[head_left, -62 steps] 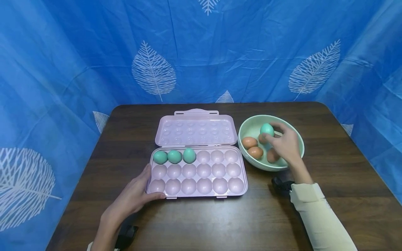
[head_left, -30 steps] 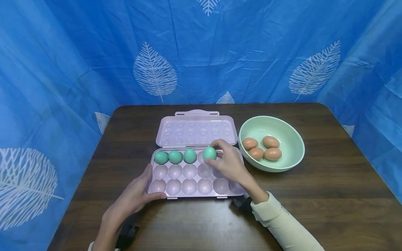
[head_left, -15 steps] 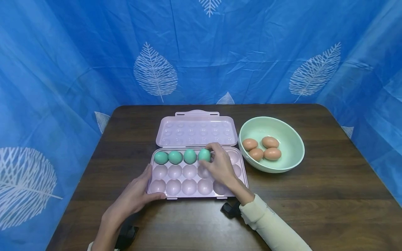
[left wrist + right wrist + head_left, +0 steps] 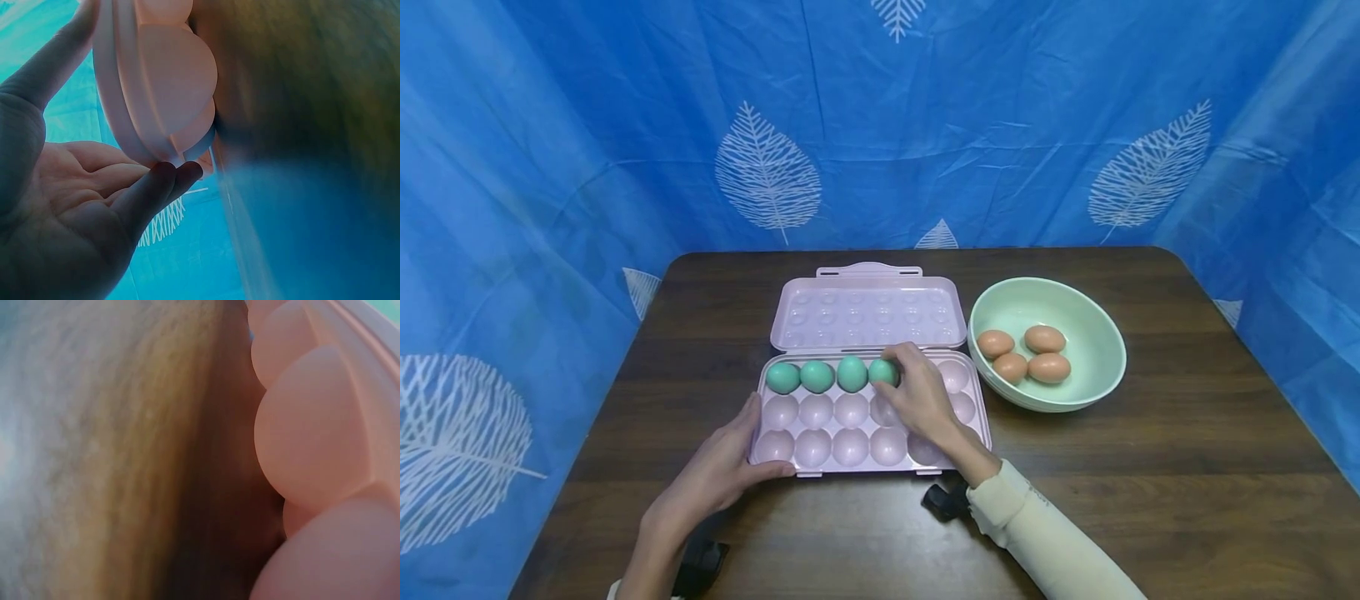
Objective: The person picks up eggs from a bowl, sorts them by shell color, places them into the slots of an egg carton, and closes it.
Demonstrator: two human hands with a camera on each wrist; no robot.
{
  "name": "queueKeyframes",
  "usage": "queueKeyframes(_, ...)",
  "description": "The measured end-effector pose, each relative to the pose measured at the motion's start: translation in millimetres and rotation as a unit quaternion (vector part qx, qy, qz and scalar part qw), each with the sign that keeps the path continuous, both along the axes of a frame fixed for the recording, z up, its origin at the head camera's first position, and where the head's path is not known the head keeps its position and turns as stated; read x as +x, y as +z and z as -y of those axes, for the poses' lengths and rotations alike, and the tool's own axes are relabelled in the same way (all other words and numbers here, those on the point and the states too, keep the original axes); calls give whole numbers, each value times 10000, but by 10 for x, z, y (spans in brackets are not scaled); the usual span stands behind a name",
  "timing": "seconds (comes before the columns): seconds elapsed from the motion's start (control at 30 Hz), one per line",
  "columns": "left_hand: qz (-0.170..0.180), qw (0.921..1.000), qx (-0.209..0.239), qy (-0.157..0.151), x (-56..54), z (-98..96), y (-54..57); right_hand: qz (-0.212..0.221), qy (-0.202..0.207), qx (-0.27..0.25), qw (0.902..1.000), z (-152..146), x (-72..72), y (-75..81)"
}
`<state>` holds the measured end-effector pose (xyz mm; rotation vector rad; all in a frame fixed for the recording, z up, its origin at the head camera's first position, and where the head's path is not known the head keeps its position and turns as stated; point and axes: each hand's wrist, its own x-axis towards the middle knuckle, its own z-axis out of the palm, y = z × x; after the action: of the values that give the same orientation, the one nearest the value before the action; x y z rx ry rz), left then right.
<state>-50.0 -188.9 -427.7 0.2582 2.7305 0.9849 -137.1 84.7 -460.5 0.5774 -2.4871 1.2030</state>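
Observation:
A pale pink plastic egg box (image 4: 868, 429) lies with its lid folded back. Three green eggs fill the left end of its back row, one of them this egg (image 4: 852, 374). My right hand (image 4: 921, 396) pinches another green egg (image 4: 882, 372) at the fourth hollow of that row, beside the third egg. Meanwhile my left hand (image 4: 722, 462) grips the box's front left corner, thumb along the front edge and fingers at the left side. In the left wrist view, the fingertips (image 4: 164, 175) meet the box's rim. The right wrist view shows only the hollows' rounded undersides (image 4: 312, 425).
A light green bowl (image 4: 1097, 350) stands close to the box's right side, holding several brown eggs (image 4: 1049, 367). The open lid (image 4: 868, 312) lies behind the box. All of it rests on a dark wooden table (image 4: 1210, 417), with a blue leaf-print cloth (image 4: 955, 125) hanging around it.
My right hand has carried a green egg from the bowl leftward to the box's fourth back-row hollow, lowering it there. My left hand has kept its grip on the corner.

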Motion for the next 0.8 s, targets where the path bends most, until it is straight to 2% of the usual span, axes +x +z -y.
queueKeyframes(0.4,107,9999,-6,55,-2,-11,-28,-146,141,-312,9993,-73,58,24)
queueKeyframes(0.63,58,10000,70,19,-4,-6,-20,147,430,-776,9959,-144,144,128)
queueKeyframes(0.8,79,10000,20,45,1,-13,8,-252,605,-994,9929,-223,192,207)
